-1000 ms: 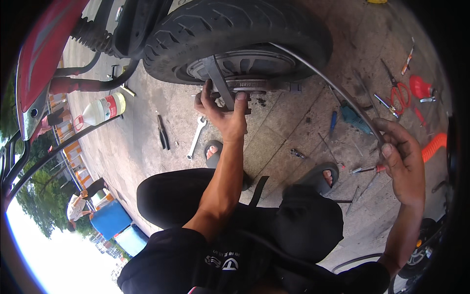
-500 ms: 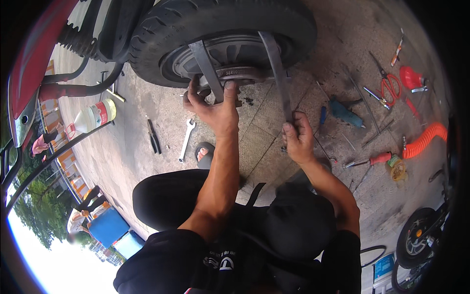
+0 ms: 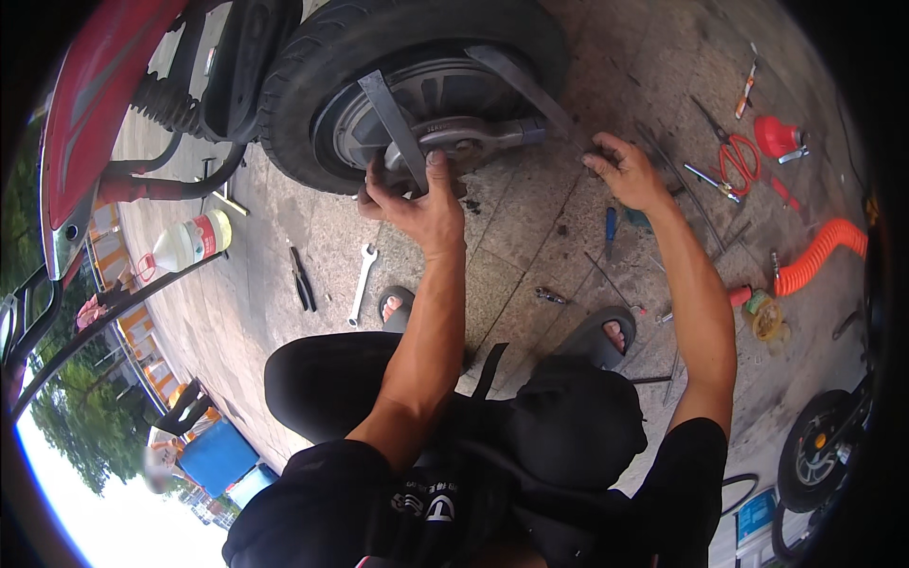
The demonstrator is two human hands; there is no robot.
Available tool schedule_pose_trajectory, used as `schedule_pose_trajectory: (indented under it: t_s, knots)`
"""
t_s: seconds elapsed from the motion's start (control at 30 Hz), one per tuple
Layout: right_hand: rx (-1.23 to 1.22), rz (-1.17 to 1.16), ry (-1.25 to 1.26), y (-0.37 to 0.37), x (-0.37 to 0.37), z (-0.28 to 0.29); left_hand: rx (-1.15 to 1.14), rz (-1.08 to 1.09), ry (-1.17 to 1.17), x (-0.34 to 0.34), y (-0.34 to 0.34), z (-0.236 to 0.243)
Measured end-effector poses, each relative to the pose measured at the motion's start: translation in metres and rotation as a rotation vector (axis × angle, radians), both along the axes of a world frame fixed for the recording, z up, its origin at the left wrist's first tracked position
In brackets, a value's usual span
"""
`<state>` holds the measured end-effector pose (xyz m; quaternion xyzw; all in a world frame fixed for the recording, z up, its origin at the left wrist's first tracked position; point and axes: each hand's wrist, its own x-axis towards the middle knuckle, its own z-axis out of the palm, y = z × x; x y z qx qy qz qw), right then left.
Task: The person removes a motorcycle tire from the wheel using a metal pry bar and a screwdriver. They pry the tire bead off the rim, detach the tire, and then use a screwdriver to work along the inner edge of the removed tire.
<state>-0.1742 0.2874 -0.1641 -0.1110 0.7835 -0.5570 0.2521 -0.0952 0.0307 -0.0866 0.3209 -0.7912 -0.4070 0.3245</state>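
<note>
Holding a lever [image 3: 390,118] in its grip, the left hand [image 3: 417,210] is at the wheel [image 3: 445,90]; the right hand [image 3: 627,172] pinches another lever [image 3: 523,83].

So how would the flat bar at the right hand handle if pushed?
The flat bar is probably stiff and fairly heavy for its slim shape, given its grey, metal-looking surface. Its flat profile should resist rolling. It might pivot if pushed sideways: only the right hand's fingertips meet its near end.
</note>
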Motion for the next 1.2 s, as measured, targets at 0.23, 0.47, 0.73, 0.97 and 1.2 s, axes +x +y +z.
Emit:
schedule_pose_trajectory:
  t_s: [0.23,0.47,0.73,0.97,1.2]
  knots:
    - [0.110,-0.082,0.362,0.015,-0.048,-0.022,-0.049,0.022,-0.004,-0.006,0.002,-0.004]
    - [0.355,0.057,0.654,0.109,-0.072,0.028,0.193,-0.070,0.153,-0.001,0.007,-0.002]
    - [0.190,0.070,0.330,0.144,-0.028,0.064,0.057,0.003,0.097,-0.004,0.001,-0.007]
    - [0.270,0.117,0.376,0.129,-0.069,0.082,0.172,-0.069,0.144,0.005,0.006,-0.006]
    - [0.231,0.207,0.599,0.132,-0.104,0.103,-0.051,-0.154,-0.339,0.004,-0.029,0.031]
